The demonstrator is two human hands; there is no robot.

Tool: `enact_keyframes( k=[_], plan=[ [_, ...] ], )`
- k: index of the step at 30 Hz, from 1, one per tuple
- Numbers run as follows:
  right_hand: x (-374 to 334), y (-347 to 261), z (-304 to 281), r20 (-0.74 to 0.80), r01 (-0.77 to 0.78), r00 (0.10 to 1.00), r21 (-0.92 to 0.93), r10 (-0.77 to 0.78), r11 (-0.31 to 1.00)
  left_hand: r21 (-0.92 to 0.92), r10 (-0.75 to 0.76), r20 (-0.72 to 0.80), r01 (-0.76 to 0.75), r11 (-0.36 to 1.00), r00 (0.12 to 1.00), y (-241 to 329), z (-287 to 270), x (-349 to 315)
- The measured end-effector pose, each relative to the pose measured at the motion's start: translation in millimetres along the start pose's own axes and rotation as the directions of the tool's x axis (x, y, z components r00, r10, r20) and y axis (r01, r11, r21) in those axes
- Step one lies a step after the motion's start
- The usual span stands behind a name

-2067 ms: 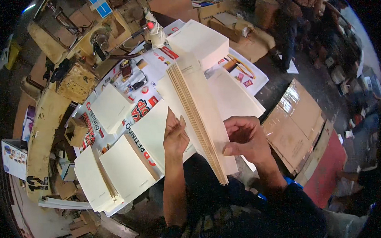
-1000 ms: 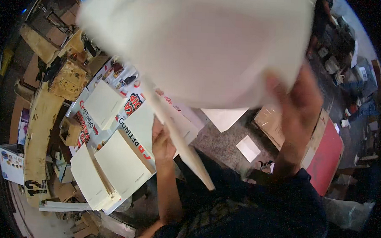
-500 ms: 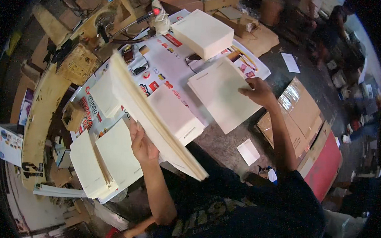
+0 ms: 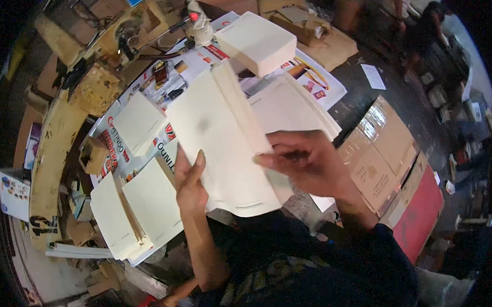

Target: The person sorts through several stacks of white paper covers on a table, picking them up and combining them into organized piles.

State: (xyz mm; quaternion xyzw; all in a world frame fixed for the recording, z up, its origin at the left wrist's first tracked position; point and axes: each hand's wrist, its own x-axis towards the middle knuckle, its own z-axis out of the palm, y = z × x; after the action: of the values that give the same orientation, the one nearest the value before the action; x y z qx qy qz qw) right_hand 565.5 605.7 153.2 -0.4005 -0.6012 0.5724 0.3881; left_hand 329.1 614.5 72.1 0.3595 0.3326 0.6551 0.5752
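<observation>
Tilted up in front of me is a stack of cream paper sheets [image 4: 216,136], its lower edge slightly curled. My left hand [image 4: 192,187] is closed on its lower left side, the thumb lying over the front. At the right edge my right hand [image 4: 314,164] pinches the sheets between thumb and fingers; how many it has hold of is hidden. Just behind that hand lies another pile of sheets [image 4: 292,109]. To the left are a small paper pile [image 4: 138,121] and two larger paper piles [image 4: 153,201] side by side. A thick paper block [image 4: 256,41] sits at the far side.
A printed banner sheet [image 4: 328,94] covers the table. A wrapped bottle [image 4: 200,28] with a red spot stands at its far edge. Worn yellow machinery [image 4: 51,161] curves along the left. Flattened cardboard [image 4: 378,154] and a red panel [image 4: 419,210] are on the right; people are beyond.
The stack in my left hand has turned from edge-on to face me. My right hand has left the pile on the right and come over to the held stack's right edge.
</observation>
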Motion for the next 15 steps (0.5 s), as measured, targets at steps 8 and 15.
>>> enact_keyframes(
  k=[8,15],
  plan=[
    [5,-1,-59,0.050,-0.097,0.995,0.546,0.083,0.832,0.609,-0.236,0.545,-0.186,0.771,0.805,85,30,34],
    [-30,23,-57,-0.226,0.034,0.974,0.032,-0.026,0.999,0.670,-0.275,0.741,-0.704,0.237,0.613,119,163,94]
  ],
)
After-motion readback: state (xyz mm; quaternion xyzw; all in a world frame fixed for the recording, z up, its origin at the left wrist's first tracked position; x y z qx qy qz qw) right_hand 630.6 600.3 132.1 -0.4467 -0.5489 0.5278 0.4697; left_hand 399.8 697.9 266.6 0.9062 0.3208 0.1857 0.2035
